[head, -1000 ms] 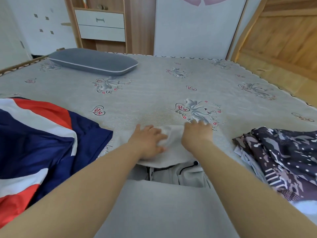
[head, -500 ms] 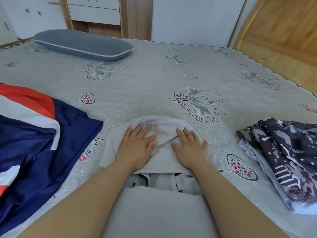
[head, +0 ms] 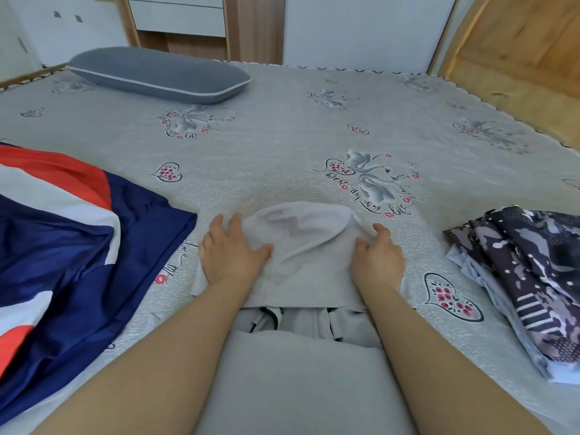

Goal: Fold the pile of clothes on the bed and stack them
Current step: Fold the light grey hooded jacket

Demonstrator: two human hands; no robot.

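Observation:
A light grey hoodie [head: 301, 381] lies flat on the bed in front of me, its hood [head: 301, 246] pointing away with the pale lining showing. My left hand [head: 230, 252] holds the hood's left edge, thumb on top and some fingers hidden under the cloth. On the right edge, my right hand [head: 378, 260] pinches the hood with bent fingers. A folded stack of dark patterned clothes [head: 530, 277] sits at the right. A navy, white and red garment [head: 62, 252] lies spread at the left.
The bed has a grey sheet [head: 282, 146] printed with hearts and flowers. A grey pillow [head: 160, 75] lies at the far left. Behind the bed stand a wooden drawer unit [head: 179, 17] and, far right, a wooden panel [head: 518, 48].
Both hands have slid apart from the hood's middle to its two edges, and the hood is spread wider with its lining showing. The view has tilted a little.

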